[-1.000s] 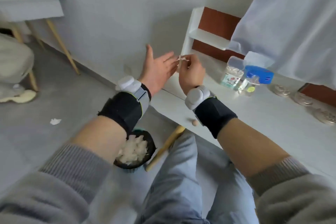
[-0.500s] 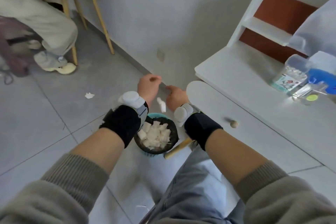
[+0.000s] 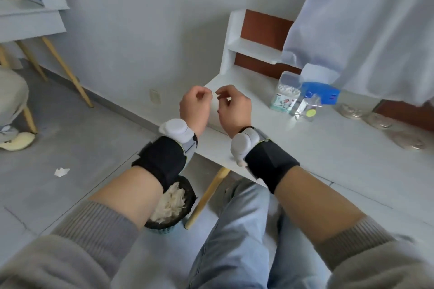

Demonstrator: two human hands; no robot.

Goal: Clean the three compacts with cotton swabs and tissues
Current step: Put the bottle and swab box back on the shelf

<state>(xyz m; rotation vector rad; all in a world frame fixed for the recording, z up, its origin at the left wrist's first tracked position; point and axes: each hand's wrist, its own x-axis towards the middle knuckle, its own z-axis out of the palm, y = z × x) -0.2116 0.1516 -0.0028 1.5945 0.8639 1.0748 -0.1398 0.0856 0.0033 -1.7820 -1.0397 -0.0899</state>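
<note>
Three round silvery compacts untouched right of blue-capped spray bottle; left hand and right hand curled, apparently empty, regrouping left of bottle.

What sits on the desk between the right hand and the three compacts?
In the head view, a clear cotton swab box and a blue-capped spray bottle stand between the right hand and the compacts.
</note>
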